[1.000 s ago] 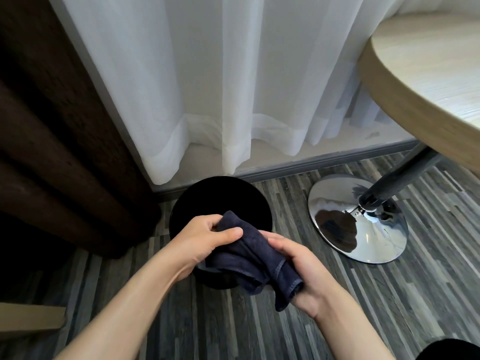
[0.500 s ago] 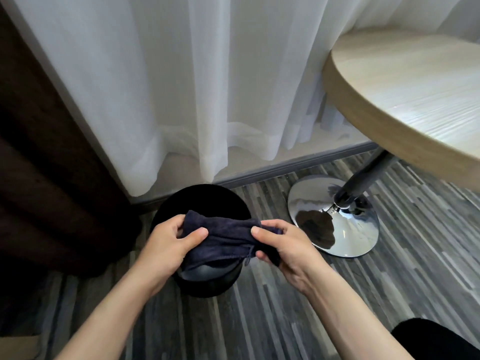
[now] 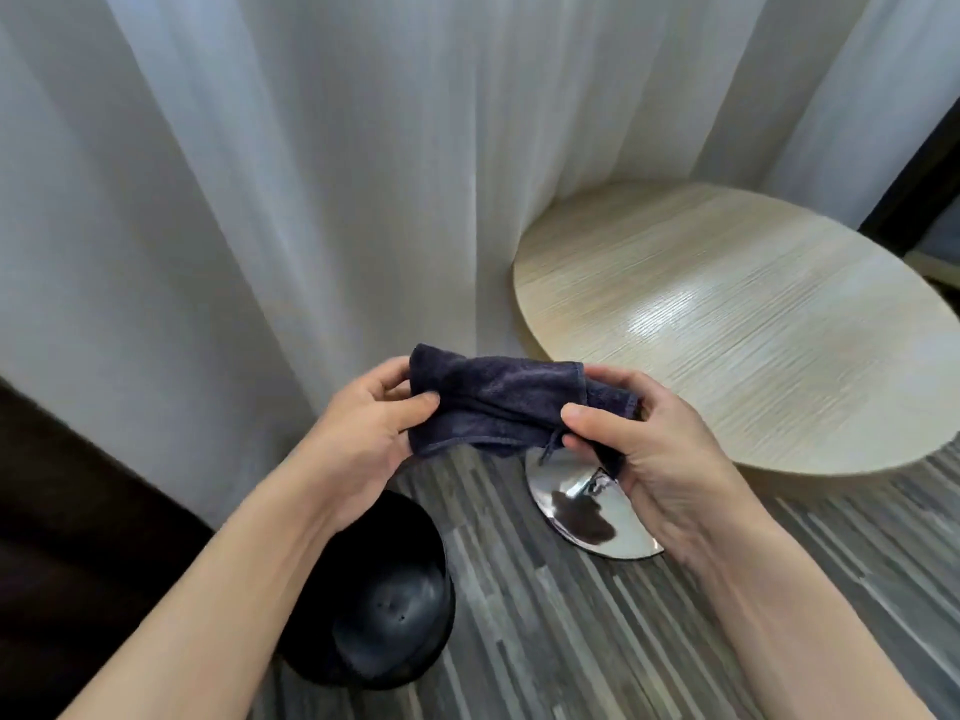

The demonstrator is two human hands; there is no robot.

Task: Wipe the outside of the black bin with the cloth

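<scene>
Cloth point(image 3: 498, 402) stretched between both hands, apparently well above black bin point(image 3: 384, 605).

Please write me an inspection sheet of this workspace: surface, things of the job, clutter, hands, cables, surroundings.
Surface: grey striped plank floor; no spill or dirt seen.
Job's things: black bin upright on the floor, partly hidden by the left forearm; no contents seen in the visible part. Dark blue cloth held up between both hands, not touching the bin.
Clutter: nothing seen.
Hands: left hand grips the cloth's left end; right hand grips its right end.
Cables: nothing seen.
Surroundings: white curtain behind; round wooden table at right, its chrome base on the floor; dark furniture at left.
</scene>
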